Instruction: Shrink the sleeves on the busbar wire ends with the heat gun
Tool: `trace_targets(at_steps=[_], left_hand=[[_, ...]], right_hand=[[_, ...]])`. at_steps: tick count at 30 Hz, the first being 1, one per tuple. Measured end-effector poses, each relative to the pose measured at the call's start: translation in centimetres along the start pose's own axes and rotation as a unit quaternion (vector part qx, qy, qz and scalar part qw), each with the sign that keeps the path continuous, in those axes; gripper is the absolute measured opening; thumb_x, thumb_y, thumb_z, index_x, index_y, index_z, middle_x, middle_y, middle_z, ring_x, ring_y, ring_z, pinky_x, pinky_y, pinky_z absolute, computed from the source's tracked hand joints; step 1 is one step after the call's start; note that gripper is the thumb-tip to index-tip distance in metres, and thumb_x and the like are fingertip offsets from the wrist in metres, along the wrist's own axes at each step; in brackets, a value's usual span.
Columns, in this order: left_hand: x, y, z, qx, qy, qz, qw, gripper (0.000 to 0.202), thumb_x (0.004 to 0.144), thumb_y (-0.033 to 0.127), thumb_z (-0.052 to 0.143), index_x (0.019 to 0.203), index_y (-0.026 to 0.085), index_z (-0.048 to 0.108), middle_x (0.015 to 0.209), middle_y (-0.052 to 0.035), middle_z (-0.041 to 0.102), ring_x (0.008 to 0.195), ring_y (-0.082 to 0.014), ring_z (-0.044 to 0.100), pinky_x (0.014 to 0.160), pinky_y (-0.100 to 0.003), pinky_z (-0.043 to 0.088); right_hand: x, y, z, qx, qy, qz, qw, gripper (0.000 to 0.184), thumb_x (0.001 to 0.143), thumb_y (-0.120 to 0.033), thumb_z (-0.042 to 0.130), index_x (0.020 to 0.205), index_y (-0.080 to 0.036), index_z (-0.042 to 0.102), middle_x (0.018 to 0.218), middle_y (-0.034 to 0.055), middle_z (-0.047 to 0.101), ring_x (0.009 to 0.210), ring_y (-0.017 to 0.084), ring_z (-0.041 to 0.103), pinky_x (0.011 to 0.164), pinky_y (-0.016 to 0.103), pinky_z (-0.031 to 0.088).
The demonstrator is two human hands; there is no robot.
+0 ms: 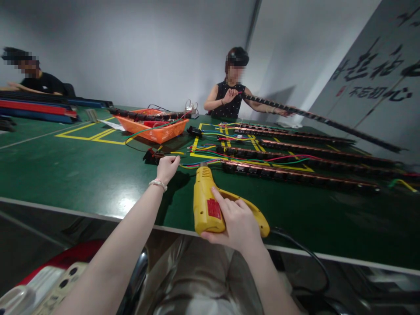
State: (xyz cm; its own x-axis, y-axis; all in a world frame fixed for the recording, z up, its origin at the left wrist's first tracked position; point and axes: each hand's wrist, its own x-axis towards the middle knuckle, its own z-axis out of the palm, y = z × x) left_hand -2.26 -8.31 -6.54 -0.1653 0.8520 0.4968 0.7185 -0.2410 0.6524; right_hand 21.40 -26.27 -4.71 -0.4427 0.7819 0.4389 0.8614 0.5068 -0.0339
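Observation:
My right hand [241, 223] is wrapped round a yellow heat gun [204, 192], which has a red patch near its back end. The gun's nozzle points away from me, close to a bundle of coloured wires [215, 161]. My left hand [168, 169] is closed on these wires just left of the nozzle; its fingertips are partly hidden. Beyond that hand lies a black connector [150, 156] at the wires' end. To the right, the wires run to a long black strip with copper-coloured bars [282, 173].
More copper-barred strips [315, 153] lie across the green table [82, 175]. An orange basket [160, 134] holds dark parts. Across the table a person [229, 96] holds a long black strip [328, 119]. Another person [42, 81] sits at far left. The gun's black cord [305, 247] hangs over the edge.

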Motion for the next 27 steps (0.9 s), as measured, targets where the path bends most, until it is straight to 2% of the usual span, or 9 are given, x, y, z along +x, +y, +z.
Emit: trace_targets(at_steps=[7,12,21,27], left_hand=[[0.1,0.0,0.1,0.007,0.0,0.003,1.0,0.043,0.081,0.043,0.041,0.046,0.019,0.036,0.046,0.0022,0.036,0.051,-0.0112,0.034,0.053,-0.027,0.022],[0.2,0.0,0.1,0.011,-0.001,0.003,1.0,0.042,0.08,0.043,0.04,0.046,0.019,0.036,0.048,0.0023,0.034,0.052,-0.0112,0.032,0.052,-0.027,0.021],[0.3,-0.1,0.1,0.003,-0.011,0.003,1.0,0.042,0.08,0.043,0.039,0.046,0.019,0.038,0.048,0.0026,0.034,0.052,-0.011,0.032,0.053,-0.027,0.021],[0.3,-0.2,0.1,0.007,-0.015,0.003,1.0,0.042,0.081,0.044,0.039,0.047,0.019,0.038,0.048,0.0022,0.036,0.052,-0.0114,0.033,0.053,-0.028,0.021]], right_hand=[[0.9,-2.7,0.4,0.023,0.003,-0.033,0.999,0.11,0.066,-0.085,0.038,0.14,-0.003,0.037,0.083,0.011,0.062,0.072,0.024,0.056,0.073,0.039,0.04],[1.3,-3.7,0.6,0.049,-0.001,-0.058,0.997,0.113,0.066,-0.087,0.034,0.14,-0.001,0.035,0.082,0.0116,0.062,0.072,0.025,0.056,0.074,0.04,0.04],[1.5,-4.2,0.9,0.048,-0.002,-0.084,0.995,0.112,0.069,-0.086,0.031,0.141,0.0,0.032,0.083,0.0117,0.063,0.072,0.023,0.056,0.072,0.04,0.039],[1.5,-3.8,1.0,0.063,0.002,-0.087,0.994,0.112,0.067,-0.085,0.036,0.141,-0.001,0.033,0.084,0.0113,0.064,0.074,0.024,0.057,0.073,0.04,0.039]])
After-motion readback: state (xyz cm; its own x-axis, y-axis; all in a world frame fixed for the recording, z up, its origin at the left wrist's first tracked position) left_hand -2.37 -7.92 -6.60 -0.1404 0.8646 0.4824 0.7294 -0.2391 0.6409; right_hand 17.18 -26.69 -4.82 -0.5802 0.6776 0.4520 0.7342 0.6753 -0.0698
